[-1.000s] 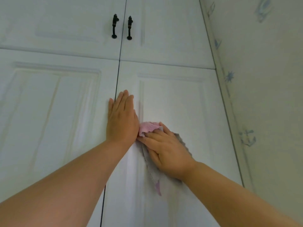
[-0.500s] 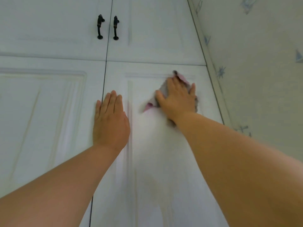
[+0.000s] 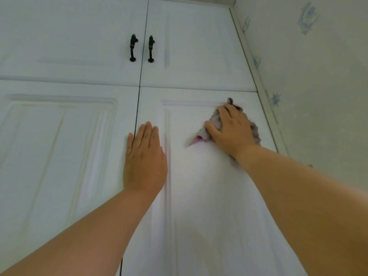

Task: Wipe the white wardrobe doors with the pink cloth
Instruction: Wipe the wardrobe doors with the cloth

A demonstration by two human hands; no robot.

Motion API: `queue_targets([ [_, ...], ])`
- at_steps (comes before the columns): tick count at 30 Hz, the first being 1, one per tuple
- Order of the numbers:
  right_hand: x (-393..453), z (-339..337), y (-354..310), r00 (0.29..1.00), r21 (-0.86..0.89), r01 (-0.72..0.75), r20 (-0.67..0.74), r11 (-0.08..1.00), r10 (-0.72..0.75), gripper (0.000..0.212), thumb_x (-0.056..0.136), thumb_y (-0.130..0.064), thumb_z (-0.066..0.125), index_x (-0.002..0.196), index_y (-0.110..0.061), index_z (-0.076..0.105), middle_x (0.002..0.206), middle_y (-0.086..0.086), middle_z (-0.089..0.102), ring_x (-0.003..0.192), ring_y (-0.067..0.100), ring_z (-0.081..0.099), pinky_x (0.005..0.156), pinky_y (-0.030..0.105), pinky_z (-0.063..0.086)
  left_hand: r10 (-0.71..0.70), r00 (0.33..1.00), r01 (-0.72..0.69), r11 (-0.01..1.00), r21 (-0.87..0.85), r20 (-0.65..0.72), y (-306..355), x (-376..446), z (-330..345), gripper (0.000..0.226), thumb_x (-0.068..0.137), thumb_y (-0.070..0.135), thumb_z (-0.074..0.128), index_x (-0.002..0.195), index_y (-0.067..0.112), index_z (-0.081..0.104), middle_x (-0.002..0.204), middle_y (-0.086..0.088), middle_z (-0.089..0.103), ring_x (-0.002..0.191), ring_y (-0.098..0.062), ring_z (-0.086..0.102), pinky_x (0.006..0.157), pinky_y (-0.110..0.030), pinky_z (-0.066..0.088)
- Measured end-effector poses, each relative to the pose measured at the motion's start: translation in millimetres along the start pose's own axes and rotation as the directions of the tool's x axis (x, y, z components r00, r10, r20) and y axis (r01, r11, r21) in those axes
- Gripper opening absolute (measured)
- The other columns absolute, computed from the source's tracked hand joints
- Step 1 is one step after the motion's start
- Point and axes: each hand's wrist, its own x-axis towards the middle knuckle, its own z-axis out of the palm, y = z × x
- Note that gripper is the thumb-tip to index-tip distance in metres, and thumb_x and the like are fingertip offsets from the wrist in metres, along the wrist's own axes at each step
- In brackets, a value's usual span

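Observation:
The white wardrobe fills the view from below, with a tall left door [image 3: 59,156] and a tall right door [image 3: 199,196]. My right hand [image 3: 231,130] presses the pink-grey cloth [image 3: 216,121] flat against the upper right part of the right door, fingers spread over it. A pink corner of the cloth sticks out to the left of my thumb. My left hand [image 3: 144,158] lies flat with straight fingers on the right door's left edge, beside the seam between the doors.
Two smaller upper doors [image 3: 189,46] sit above, each with a black handle [image 3: 132,47] near the centre seam. A wall with pale blue patterned wallpaper [image 3: 318,86] meets the wardrobe on the right.
My right hand swept the cloth from beside my left hand up and right to the door's upper right corner. My left hand stayed flat in place.

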Motion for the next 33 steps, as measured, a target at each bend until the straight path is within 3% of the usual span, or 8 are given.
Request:
queue_targets([
  [3,-10.8,-10.4,22.6,0.999,0.101,-0.023,0.044,0.995,0.019,0.071,0.098,-0.052,0.049,0.155,-0.016,0.028,0.163,0.003,0.027,0.149,0.023,0.024,0.121,0.038,0.018,-0.001,1.0,0.001,1.0,-0.001,-0.01,-1.1,3.2,-0.1,0.055,0.101,0.016,0.038,0.154,0.002,0.029,0.163,-0.014,0.023,0.153,-0.025,0.015,0.126,-0.044,0.006],
  [6,-38.5,-4.1,17.6,0.997,0.125,-0.08,0.015,0.989,0.079,0.076,0.1,-0.05,0.046,0.16,-0.013,0.016,0.168,0.003,0.012,0.154,0.019,0.01,0.123,0.034,0.006,-0.004,1.0,0.004,1.0,0.007,-0.002,0.5,3.9,-1.0,0.055,0.101,0.015,0.038,0.153,0.001,0.028,0.163,-0.016,0.022,0.153,-0.026,0.015,0.126,-0.044,0.005],
  [10,-102.3,2.9,15.2,0.993,0.095,-0.111,-0.035,0.989,0.115,0.077,0.101,-0.05,0.042,0.16,-0.007,0.015,0.167,0.009,0.013,0.154,0.021,0.008,0.122,0.026,-0.003,-0.017,0.999,0.018,1.0,-0.014,0.039,2.4,5.4,-5.0,0.056,0.101,0.013,0.04,0.153,-0.001,0.026,0.163,-0.018,0.02,0.153,-0.029,0.013,0.125,-0.045,0.003],
  [16,-156.2,9.4,-11.3,0.982,-0.013,-0.189,0.014,0.982,0.189,0.073,0.1,-0.043,0.024,0.158,-0.001,0.01,0.167,0.015,0.01,0.155,0.025,0.005,0.126,0.039,0.0,0.026,0.986,0.003,0.985,-0.174,0.162,-2.5,-0.5,-19.9,0.054,0.105,0.009,0.034,0.156,0.001,0.017,0.166,-0.016,0.007,0.154,-0.026,0.002,0.123,-0.038,-0.006],
  [20,-129.4,22.8,-66.2,0.993,-0.022,0.086,0.083,0.996,-0.084,0.066,0.102,-0.037,0.031,0.159,-0.006,0.016,0.167,0.012,0.015,0.155,0.024,0.009,0.126,0.042,-0.001,0.062,0.994,-0.038,0.97,-0.239,0.092,-6.8,-31.2,-19.7,0.053,0.1,-0.005,0.034,0.153,0.001,0.028,0.163,-0.016,0.021,0.153,-0.025,0.014,0.126,-0.036,0.002],
  [25,-155.2,43.0,-106.8,0.95,0.01,0.311,0.015,0.95,-0.311,0.055,0.097,-0.031,0.045,0.147,-0.009,0.049,0.151,0.008,0.049,0.141,0.028,0.043,0.124,0.05,0.014,-0.027,0.998,0.046,0.942,-0.333,0.061,-4.1,-45.2,-21.9,0.05,0.102,0.001,0.031,0.152,0.003,0.032,0.162,-0.012,0.026,0.152,-0.022,0.018,0.126,-0.032,0.005],
  [30,-228.0,30.0,-77.2,0.876,-0.003,0.466,0.146,0.885,-0.46,0.061,0.1,-0.042,0.045,0.152,-0.012,0.042,0.153,0.006,0.047,0.14,0.026,0.043,0.124,0.05,0.013,0.035,0.996,-0.015,0.972,-0.235,0.08,-4.4,-76.9,-24.3,0.056,0.098,-0.006,0.035,0.153,-0.001,0.028,0.162,-0.019,0.021,0.153,-0.029,0.015,0.126,-0.039,0.003],
  [33,-217.6,19.1,-35.9,0.913,-0.075,0.39,0.164,0.918,-0.375,0.066,0.101,-0.051,0.038,0.157,-0.015,0.032,0.159,0.005,0.037,0.144,0.026,0.038,0.125,0.047,0.009,0.114,0.991,-0.102,0.98,-0.169,0.066,-8.6,-101.0,-23.2,0.055,0.096,-0.006,0.039,0.151,-0.004,0.031,0.16,-0.022,0.025,0.151,-0.034,0.018,0.125,-0.045,0.006],
])
